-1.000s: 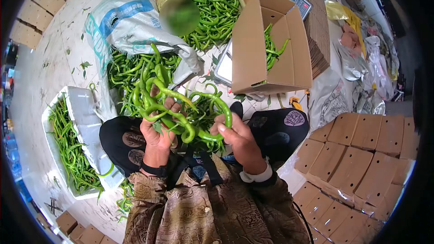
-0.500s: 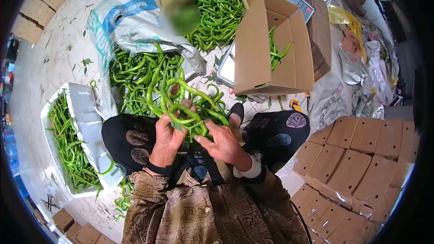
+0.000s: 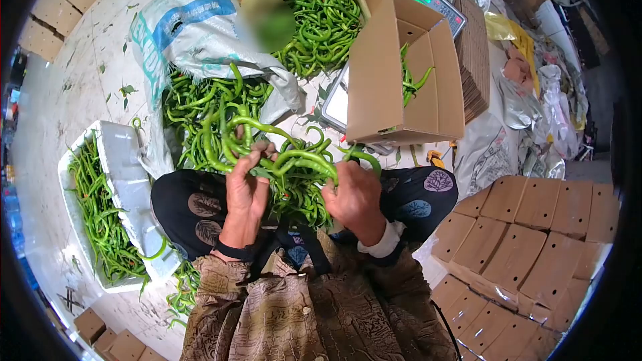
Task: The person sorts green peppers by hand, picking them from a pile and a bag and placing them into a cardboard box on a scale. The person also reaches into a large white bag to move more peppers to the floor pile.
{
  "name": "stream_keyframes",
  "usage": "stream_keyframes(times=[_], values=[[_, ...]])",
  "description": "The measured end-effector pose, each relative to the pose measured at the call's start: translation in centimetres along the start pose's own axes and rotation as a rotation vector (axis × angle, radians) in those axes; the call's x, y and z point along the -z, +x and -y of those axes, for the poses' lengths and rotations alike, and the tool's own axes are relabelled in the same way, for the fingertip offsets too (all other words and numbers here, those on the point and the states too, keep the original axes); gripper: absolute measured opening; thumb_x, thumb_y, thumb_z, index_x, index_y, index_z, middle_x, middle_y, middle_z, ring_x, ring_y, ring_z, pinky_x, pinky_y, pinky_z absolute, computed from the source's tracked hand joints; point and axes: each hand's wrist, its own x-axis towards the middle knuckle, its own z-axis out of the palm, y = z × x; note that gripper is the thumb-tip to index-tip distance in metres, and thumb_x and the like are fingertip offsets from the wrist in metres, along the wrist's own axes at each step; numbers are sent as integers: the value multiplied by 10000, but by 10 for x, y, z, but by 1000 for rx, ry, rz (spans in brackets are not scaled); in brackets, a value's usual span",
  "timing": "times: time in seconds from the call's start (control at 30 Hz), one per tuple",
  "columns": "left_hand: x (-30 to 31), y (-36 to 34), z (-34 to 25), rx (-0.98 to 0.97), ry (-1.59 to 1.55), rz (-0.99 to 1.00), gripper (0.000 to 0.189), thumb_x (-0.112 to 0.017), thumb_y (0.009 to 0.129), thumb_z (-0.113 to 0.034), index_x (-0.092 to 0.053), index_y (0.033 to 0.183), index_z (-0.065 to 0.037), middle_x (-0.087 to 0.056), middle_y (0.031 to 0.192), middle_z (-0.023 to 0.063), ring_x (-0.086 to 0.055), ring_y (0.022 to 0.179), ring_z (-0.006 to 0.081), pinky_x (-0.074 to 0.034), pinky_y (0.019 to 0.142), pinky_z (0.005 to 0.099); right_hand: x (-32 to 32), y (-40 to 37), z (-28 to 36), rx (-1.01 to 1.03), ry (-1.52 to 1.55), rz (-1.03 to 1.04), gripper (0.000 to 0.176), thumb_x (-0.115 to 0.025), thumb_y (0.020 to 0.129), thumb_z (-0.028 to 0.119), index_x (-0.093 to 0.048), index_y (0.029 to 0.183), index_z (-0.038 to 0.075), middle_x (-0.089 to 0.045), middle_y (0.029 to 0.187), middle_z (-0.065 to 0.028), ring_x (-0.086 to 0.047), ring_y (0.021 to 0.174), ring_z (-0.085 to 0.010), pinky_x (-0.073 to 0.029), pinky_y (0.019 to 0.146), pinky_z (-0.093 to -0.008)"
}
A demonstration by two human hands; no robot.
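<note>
Long curled green chili peppers (image 3: 307,158) stretch between my two hands above my lap. My left hand (image 3: 245,190) is closed around several of them, and a few stick up past its fingers. My right hand (image 3: 356,202) is closed over the right ends of peppers, with one curving out beyond the knuckles. Below and between the hands lie more peppers (image 3: 304,206). Just ahead, a white woven sack (image 3: 194,17) spills a heap of green chili peppers (image 3: 200,100).
A cardboard box (image 3: 378,67) holding a few peppers stands on a scale (image 3: 334,103). To the left is a white foam box (image 3: 127,177) of peppers. Another pepper heap (image 3: 321,17) lies at the back. Stacked cartons (image 3: 521,247) fill the right side, near plastic sheeting (image 3: 495,154).
My right hand has moved right and slightly up, away from the left, and its fingers now wrap round peppers. My left hand has shifted slightly up.
</note>
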Motion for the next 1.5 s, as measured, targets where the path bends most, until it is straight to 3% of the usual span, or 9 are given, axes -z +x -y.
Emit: stream_keyframes(times=[0.23,0.33,0.43,0.57,0.67,1.13,1.37,1.43,1.5], values=[[13,8,-33,-192,-46,-108,379,-582,925,-81,-514,1297,-109,-605,954,53,-581,843,159,-493,744,305,35,1,-49,-127,180,76,257,-639,796,167,-564,998,27,-570,809,-140,-594,725,-319,-465,631,-437],[14,9,-28,-149,-6,-197,316,-584,935,-92,-526,1241,-145,-598,939,48,-539,777,146,-465,696,297,46,9,-54,-703,1470,346,363,-573,885,197,-535,1187,-1,-487,794,8,-494,755,-112,-409,705,-255],[-1,4,-18,-34,60,-125,288,-581,924,-80,-531,1204,-128,-556,895,36,-480,712,130,-419,630,272,50,19,-41,-660,1953,428,419,-583,880,208,-502,1219,-24,-492,797,-6,-483,779,-108,-394,727,-242],[5,8,-10,41,33,-57,237,-568,932,-95,-534,1165,-117,-558,894,48,-480,710,132,-407,612,268,35,25,-43,-454,2210,449,422,-555,916,219,-476,1237,-43,-474,794,-1,-444,758,-111,-378,690,-269],[4,8,-7,61,49,-31,273,-585,922,-103,-534,1189,-118,-573,907,55,-509,729,138,-426,625,275,40,28,-35,-546,2305,335,396,-523,942,233,-481,1226,-41,-446,766,5,-413,716,-108,-355,609,-249],[17,15,8,135,89,-8,320,-597,897,-81,-518,1204,-123,-595,931,62,-526,742,146,-437,654,282,73,24,-57,-299,2201,133,395,-533,942,202,-457,1243,-43,-393,723,22,-375,616,-94,-342,551,-240],[-9,2,6,115,97,161,581,-576,854,-60,-403,1407,-103,-556,908,63,-439,664,122,-375,599,252,133,45,-118,-319,2076,-118,422,-592,921,242,-490,1242,-12,-414,731,24,-416,642,-105,-351,549,-262],[-13,-4,1,212,-88,282,525,-541,872,-74,-404,1379,-95,-451,820,30,-380,626,90,-346,552,234,150,64,-151,-427,1946,-91,411,-595,928,292,-532,1207,-3,-480,767,2,-468,672,-118,-403,576,-271],[-19,-8,-2,240,-160,305,437,-537,867,-73,-430,1291,-84,-402,758,13,-364,564,81,-330,509,218,163,89,-149,-496,1305,-252,457,-599,927,322,-546,1209,-33,-608,911,-70,-577,785,-164,-485,683,-301]])
